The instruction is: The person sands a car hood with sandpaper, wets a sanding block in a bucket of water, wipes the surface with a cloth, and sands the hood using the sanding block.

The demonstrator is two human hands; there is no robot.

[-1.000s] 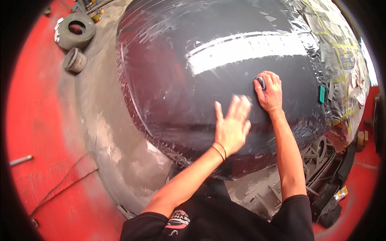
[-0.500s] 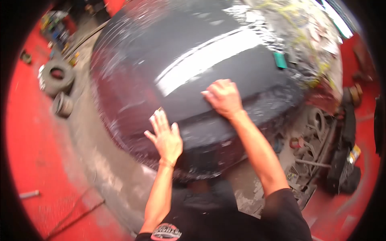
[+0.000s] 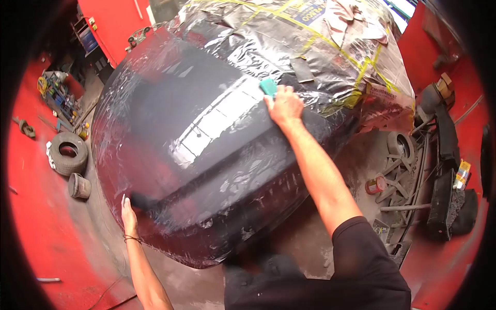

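A dark, wet-looking car hood [image 3: 222, 150] with water streaks and a bright reflection lies before me. At its upper right edge is a small teal block [image 3: 268, 87]; my right hand [image 3: 287, 106] has its thumb and fingertips around the block's lower end. My left hand [image 3: 129, 216] is at the hood's lower left edge, seen edge-on with its fingers extended upward. I see nothing held in it, though its palm side is partly hidden. Whether the dark round piece is still in my right hand cannot be made out.
Plastic and paper masking with yellow tape [image 3: 330, 51] covers the car behind the hood. A tire [image 3: 68, 153] and a bucket [image 3: 79, 186] stand at left. Metal parts [image 3: 398, 175], a red can [image 3: 375, 185] and black trim [image 3: 443, 181] lie at right.
The view has turned. My right hand has moved from mid-hood to the teal block and taken hold of it. My left hand has moved to the hood's left edge.
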